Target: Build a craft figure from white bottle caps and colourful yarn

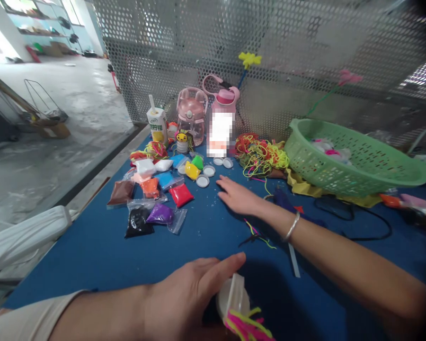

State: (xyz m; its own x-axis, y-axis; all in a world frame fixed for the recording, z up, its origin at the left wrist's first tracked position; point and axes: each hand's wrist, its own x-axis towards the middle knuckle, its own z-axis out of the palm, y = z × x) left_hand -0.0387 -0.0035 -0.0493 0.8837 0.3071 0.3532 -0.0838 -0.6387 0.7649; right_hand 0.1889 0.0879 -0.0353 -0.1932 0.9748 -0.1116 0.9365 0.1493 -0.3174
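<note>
My left hand (188, 293) is near the bottom edge, fingers wrapped round a small clear plastic container (232, 298) with pink and yellow strings (248, 324) sticking out of it. My right hand (236, 195) reaches forward across the blue tabletop (92, 255), palm down with fingers stretched flat, holding nothing. A silver bracelet (291, 226) sits on its wrist. Just beyond its fingertips lie white round lids (203, 181) and small bags of coloured clay (181, 194). A few loose strings (257, 233) lie under the right forearm.
A green plastic basket (351, 163) stands at the right. A tangle of coloured strings (261, 152) lies beside it. Two pink bottles (191, 116) and a drink carton (156, 125) stand against the perforated metal screen (287, 52). A black cord (362, 218) runs along the right side.
</note>
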